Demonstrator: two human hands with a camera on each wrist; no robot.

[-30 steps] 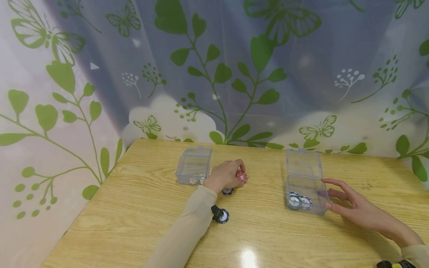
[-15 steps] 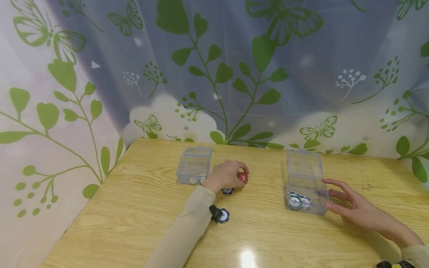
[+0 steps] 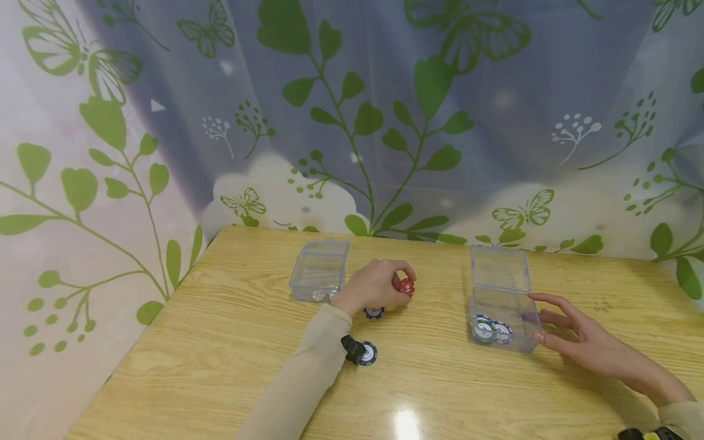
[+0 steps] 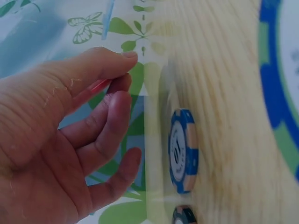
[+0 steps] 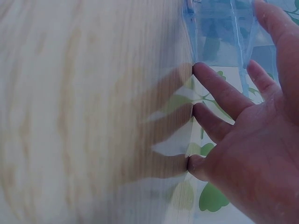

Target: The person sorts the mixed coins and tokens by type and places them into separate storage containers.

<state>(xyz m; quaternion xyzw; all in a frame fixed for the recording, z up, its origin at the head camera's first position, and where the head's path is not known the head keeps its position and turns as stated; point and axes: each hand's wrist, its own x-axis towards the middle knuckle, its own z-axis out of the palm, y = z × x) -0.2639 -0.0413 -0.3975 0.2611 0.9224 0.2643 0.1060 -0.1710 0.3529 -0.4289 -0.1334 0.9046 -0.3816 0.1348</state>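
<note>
My left hand (image 3: pixel 374 286) pinches a red poker chip (image 3: pixel 407 286) between thumb and fingers, above the table. In the left wrist view only the thin red edge of this chip (image 4: pixel 89 93) shows behind the thumb. Below the hand lies a blue-edged poker chip (image 3: pixel 374 312), and another blue poker chip (image 3: pixel 368 353) lies beside the wrist. My right hand (image 3: pixel 585 342) rests beside the clear plastic box (image 3: pixel 519 346), thumb and index finger touching its right side, fingers loosely extended. Several blue and dark chips (image 3: pixel 485 330) sit inside that box, whose lid stands raised.
A second clear plastic box (image 3: pixel 315 275), lid raised, stands left of my left hand with silvery round pieces (image 3: pixel 318 296) in its front part. The wooden table (image 3: pixel 440 379) ends at a patterned curtain (image 3: pixel 385 153) behind and a similar cloth on the left.
My left hand has lifted the red chip and moved it a little to the right, turning it more upright. The right hand and both boxes have stayed in place.
</note>
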